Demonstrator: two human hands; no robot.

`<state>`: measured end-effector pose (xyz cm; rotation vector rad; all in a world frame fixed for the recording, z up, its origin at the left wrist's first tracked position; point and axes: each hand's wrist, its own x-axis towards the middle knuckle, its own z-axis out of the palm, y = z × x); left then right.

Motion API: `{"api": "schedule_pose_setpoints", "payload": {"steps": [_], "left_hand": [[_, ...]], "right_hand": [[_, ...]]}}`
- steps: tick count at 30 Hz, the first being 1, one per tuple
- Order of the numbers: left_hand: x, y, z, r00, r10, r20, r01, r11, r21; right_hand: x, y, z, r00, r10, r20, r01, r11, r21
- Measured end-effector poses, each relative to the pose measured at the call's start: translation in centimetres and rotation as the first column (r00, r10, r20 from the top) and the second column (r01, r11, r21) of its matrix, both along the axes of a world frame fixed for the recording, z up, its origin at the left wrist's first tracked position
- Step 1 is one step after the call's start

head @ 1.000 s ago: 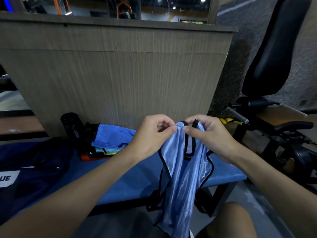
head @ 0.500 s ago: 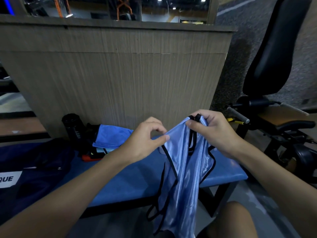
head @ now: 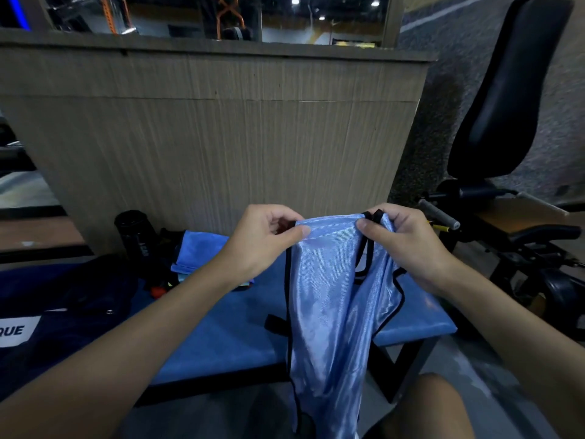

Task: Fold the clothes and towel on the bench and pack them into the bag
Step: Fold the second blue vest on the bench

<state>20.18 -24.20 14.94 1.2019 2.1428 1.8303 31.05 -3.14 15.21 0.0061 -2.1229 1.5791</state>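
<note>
A light blue mesh vest with black trim hangs in front of the blue bench, its lower end falling past the bench's front edge. My left hand pinches the vest's top edge on the left. My right hand grips the top on the right, where the black straps bunch. A folded blue towel lies on a small pile of clothes at the back of the bench. The dark navy bag with a white label sits at the bench's left end.
A black bottle stands by the wooden partition behind the bench. A black exercise machine with a padded seat stands to the right. My bare knee shows at the bottom right.
My hands have drawn apart, spreading the vest's top edge wider between them. The vest hangs a little flatter than before.
</note>
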Motion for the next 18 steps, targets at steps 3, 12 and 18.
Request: {"api": "schedule_pose_setpoints", "payload": {"steps": [3, 12, 18], "left_hand": [[-0.12, -0.04, 0.19, 1.0, 0.015, 0.01, -0.016, 0.999, 0.033], [-0.02, 0.1, 0.42, 0.998, -0.002, 0.06, 0.0, 1.0, 0.026], [-0.38, 0.16, 0.5, 1.0, -0.005, 0.026, 0.009, 0.992, -0.128]], "right_hand": [[0.19, 0.15, 0.13, 1.0, 0.008, 0.005, -0.008, 1.0, 0.015], [0.0, 0.24, 0.04, 0.999, -0.047, -0.001, 0.047, 0.99, 0.134], [0.12, 0.0, 0.33, 1.0, -0.02, 0.011, 0.017, 0.984, 0.176]]}}
